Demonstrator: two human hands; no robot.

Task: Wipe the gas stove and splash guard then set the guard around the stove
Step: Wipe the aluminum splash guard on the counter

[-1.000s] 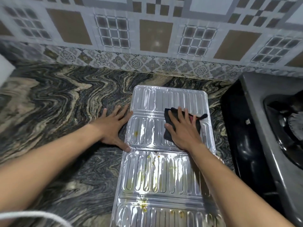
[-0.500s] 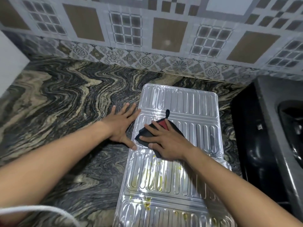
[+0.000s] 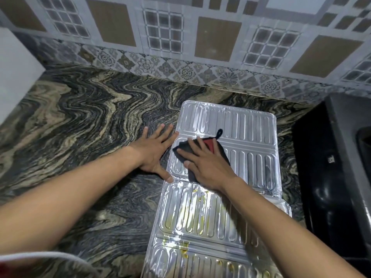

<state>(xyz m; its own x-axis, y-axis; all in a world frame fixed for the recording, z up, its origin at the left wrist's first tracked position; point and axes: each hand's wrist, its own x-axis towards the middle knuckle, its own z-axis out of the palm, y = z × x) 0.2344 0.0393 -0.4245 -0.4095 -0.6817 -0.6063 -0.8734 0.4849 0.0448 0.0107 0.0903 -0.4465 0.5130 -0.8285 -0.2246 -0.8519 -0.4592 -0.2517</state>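
A ribbed silver foil splash guard (image 3: pixel 241 127) lies flat on the marbled counter, its near panels spotted with yellow stains. My right hand (image 3: pixel 204 167) presses a black and red cloth (image 3: pixel 217 146) flat onto the guard's second panel, near its left side. My left hand (image 3: pixel 155 151) rests palm down on the counter, fingers spread, its thumb and fingertips touching the guard's left edge. The dark gas stove (image 3: pixel 345 153) stands at the right edge, mostly cut off.
The dark swirled stone counter (image 3: pixel 84 125) stretches to the left. A patterned tiled wall (image 3: pixel 180 41) runs along the back. A white surface (image 3: pixel 16 73) stands at the far left. A white cord (image 3: pixel 40 254) crosses the bottom left corner.
My right hand slid the cloth from the right side of the panel toward its left edge. My left hand stayed planted beside the guard.
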